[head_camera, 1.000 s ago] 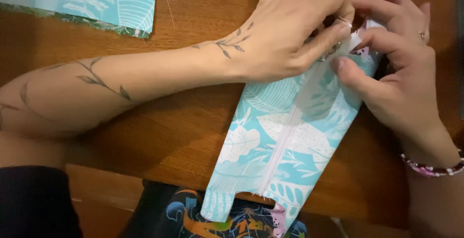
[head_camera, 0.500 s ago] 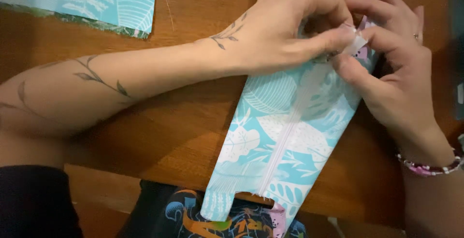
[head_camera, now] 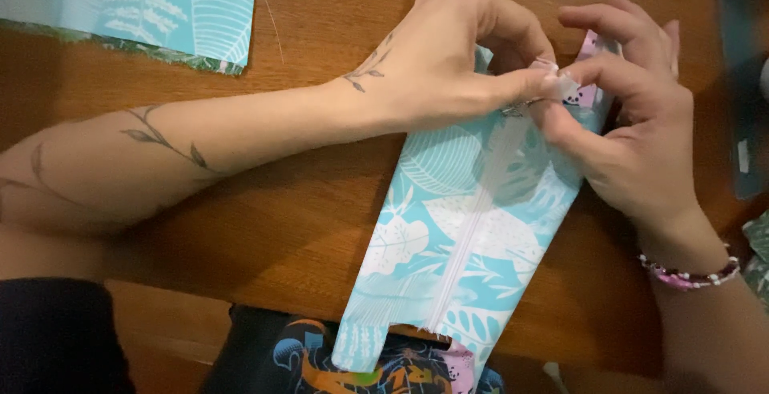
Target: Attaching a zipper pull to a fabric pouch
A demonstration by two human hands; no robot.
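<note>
A light-blue fabric pouch (head_camera: 448, 234) with white leaf prints lies on the wooden table (head_camera: 288, 226), a white zipper (head_camera: 473, 226) running down its middle. My left hand (head_camera: 456, 66) reaches across from the left and pinches the zipper's small metal pull at the pouch's far end. Facing it, my right hand (head_camera: 633, 130) grips the fabric end of the pouch with thumb and fingers. The fingertips of both hands meet at that end and hide the pull. The pouch's near end hangs over the table's front edge.
A second piece of the same blue leaf-print fabric (head_camera: 152, 6) lies at the far left. A loose thread (head_camera: 271, 10) trails beside it. A dark object (head_camera: 741, 82) stands at the right edge. Dark printed cloth (head_camera: 360, 362) shows below the table edge.
Both hands have shifted slightly toward the pouch's far end, staying pinched together there. The pouch has hardly moved.
</note>
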